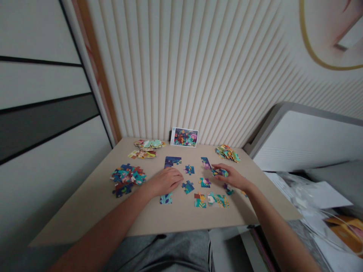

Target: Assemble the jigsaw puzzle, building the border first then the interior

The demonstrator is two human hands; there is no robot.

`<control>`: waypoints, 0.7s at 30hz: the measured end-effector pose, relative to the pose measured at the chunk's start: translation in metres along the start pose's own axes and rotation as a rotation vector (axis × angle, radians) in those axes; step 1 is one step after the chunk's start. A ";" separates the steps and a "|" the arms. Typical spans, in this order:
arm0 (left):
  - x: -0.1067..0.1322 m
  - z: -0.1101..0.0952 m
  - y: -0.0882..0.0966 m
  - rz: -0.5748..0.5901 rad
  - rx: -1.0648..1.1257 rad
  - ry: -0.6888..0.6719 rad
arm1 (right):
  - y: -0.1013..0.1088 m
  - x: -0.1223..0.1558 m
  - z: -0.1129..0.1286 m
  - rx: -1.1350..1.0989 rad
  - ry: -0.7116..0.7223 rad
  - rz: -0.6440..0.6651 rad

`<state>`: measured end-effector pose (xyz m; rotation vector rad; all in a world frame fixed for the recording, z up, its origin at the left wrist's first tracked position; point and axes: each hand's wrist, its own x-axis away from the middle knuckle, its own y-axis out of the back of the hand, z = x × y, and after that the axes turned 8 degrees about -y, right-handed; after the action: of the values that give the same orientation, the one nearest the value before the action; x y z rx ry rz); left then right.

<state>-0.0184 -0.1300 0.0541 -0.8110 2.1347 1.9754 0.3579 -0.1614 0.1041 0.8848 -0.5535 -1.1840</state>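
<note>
- Your right hand (231, 176) is right of the middle of the table (147, 223), thumb and fingers pinching a teal-and-purple jigsaw piece (220, 172); whether the piece is clear of the tabletop, cannot tell
- Your left hand (167, 181) is left of the middle, back upward, fingers close together; cannot tell whether anything is under the palm
- Dark-blue L-shaped puzzle section (170, 160) just beyond your left hand, toward the far edge; blue-and-teal patterned piece (166, 199) on its near side
- Between your hands: small blue piece (190, 169), plain blue piece (187, 187), and teal-and-purple loose piece (204, 183), all apart
- Purple strip piece (206, 163) just beside your right fingertips
- Toward the near edge, right of centre: orange-leaf piece (200, 200) just beside a wider leafy section (219, 200)
- Mixed pile (129, 177) by the left edge; pale pile (149, 144) at the far left corner; orange-green pile (227, 153) at the far right corner
- Picture card (184, 137) stands upright at the far edge, before the ribbed wall (170, 68)
</note>
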 end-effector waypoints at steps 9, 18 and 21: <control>0.001 0.034 -0.013 -0.100 -0.194 0.327 | -0.071 -0.102 0.033 0.064 0.120 -0.121; 0.007 0.040 -0.022 -0.092 -0.200 0.436 | -0.099 -0.157 0.039 0.186 0.232 0.017; 0.006 0.039 -0.020 -0.097 -0.198 0.439 | -0.097 -0.157 0.038 0.224 0.237 0.052</control>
<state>-0.0251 -0.0947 0.0284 -1.4731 2.0695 2.1380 0.2265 -0.0347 0.0566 1.1773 -0.5186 -0.9653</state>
